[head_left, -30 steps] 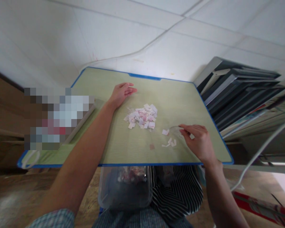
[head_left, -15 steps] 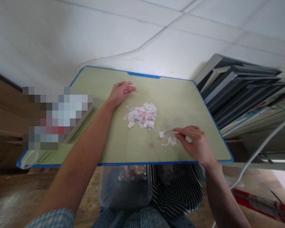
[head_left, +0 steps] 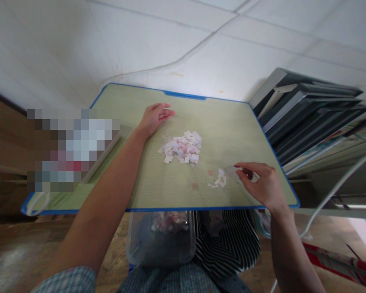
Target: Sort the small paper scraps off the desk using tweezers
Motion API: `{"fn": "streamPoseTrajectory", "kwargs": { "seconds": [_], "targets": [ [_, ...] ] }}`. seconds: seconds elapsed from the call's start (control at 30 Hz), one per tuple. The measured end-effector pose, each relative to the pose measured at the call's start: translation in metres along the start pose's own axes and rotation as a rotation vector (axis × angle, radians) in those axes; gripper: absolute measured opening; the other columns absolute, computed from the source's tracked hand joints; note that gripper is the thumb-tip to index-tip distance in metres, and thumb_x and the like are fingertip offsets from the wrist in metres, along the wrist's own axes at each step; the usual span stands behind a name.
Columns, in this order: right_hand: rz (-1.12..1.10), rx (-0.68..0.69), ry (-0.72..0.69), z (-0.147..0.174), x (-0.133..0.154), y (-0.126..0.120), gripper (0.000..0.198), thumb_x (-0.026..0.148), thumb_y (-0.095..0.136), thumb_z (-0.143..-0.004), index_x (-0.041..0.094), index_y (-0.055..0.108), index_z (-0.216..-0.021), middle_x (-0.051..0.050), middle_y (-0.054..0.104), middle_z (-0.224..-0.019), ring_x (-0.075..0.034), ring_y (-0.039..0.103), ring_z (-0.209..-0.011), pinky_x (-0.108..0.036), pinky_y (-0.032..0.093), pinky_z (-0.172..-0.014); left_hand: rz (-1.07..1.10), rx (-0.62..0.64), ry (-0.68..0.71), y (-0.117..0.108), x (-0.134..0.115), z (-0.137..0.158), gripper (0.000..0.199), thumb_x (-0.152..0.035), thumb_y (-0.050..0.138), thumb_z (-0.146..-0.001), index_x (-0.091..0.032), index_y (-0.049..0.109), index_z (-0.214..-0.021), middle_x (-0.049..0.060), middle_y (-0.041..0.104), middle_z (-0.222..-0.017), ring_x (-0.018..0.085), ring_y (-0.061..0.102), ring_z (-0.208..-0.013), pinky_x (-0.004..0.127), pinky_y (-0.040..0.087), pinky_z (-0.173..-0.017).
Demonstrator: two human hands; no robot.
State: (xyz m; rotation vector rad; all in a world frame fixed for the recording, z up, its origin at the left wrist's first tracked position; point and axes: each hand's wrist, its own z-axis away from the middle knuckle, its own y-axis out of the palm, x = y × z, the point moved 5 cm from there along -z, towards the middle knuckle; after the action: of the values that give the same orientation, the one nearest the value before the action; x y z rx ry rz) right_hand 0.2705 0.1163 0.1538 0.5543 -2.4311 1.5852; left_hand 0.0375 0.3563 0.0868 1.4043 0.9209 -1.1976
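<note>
My left hand (head_left: 156, 116) rests on the tabletop beyond the upper left of a heap of torn paper scraps (head_left: 182, 147), fingers stretched out and nothing held. White, pale pink and lilac bits make up the heap. Off to the right, my right hand (head_left: 256, 179) pinches a thin, clear plastic piece (head_left: 230, 171) between thumb and fingers; its exact kind is blurred. Just left of that piece lies a small group of white scraps (head_left: 221, 180). Two pinkish squares, a nearer scrap (head_left: 195, 186) and a farther scrap (head_left: 210, 173), lie flat between the heap and this group.
A blue-edged, pale green table (head_left: 228, 118) stands against the wall. Dark folders (head_left: 311, 118) lean at its right. Below the front edge are a clear plastic bin (head_left: 161, 248) holding scraps and a striped cloth (head_left: 232, 244). A blurred-out box (head_left: 88, 142) sits left.
My right hand has moved a little to the right with the clear piece, drawing away from the small scrap group. Those scraps have shifted slightly. My left hand has stayed put.
</note>
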Motion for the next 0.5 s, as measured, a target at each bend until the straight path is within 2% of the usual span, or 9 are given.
{"fn": "streamPoseTrajectory", "kwargs": {
  "seconds": [0.1, 0.3, 0.5],
  "targets": [
    [-0.008, -0.06, 0.002, 0.003, 0.005, 0.0, 0.018, 0.02, 0.054, -0.077, 0.018, 0.071, -0.081, -0.001, 0.065, -0.057, -0.015, 0.058, -0.049, -0.031, 0.048, -0.058, -0.006, 0.006, -0.004, 0.0, 0.0, 0.0, 0.02, -0.031, 0.047, -0.086, -0.015, 0.058, -0.085, 0.005, 0.068, -0.072, 0.013, 0.065, -0.08, 0.028, 0.047, -0.086],
    [-0.039, 0.021, -0.023, 0.005, 0.021, 0.025, 0.02, 0.018, 0.052, -0.08, 0.017, 0.071, -0.085, -0.003, 0.068, -0.063, -0.016, 0.061, -0.055, -0.033, 0.048, -0.066, -0.006, -0.004, -0.002, -0.001, 0.001, 0.0, 0.023, -0.037, 0.053, -0.082, -0.015, 0.059, -0.085, 0.006, 0.068, -0.074, 0.016, 0.066, -0.083, 0.029, 0.046, -0.085],
    [-0.157, 0.176, -0.123, 0.013, 0.057, 0.041, 0.02, 0.014, 0.051, -0.083, 0.019, 0.07, -0.087, -0.003, 0.072, -0.073, -0.016, 0.065, -0.065, -0.034, 0.047, -0.072, 0.009, -0.013, -0.008, -0.001, 0.001, -0.001, 0.02, -0.035, 0.052, -0.083, -0.016, 0.059, -0.083, 0.004, 0.068, -0.069, 0.013, 0.065, -0.078, 0.026, 0.047, -0.082]
  ]
}}
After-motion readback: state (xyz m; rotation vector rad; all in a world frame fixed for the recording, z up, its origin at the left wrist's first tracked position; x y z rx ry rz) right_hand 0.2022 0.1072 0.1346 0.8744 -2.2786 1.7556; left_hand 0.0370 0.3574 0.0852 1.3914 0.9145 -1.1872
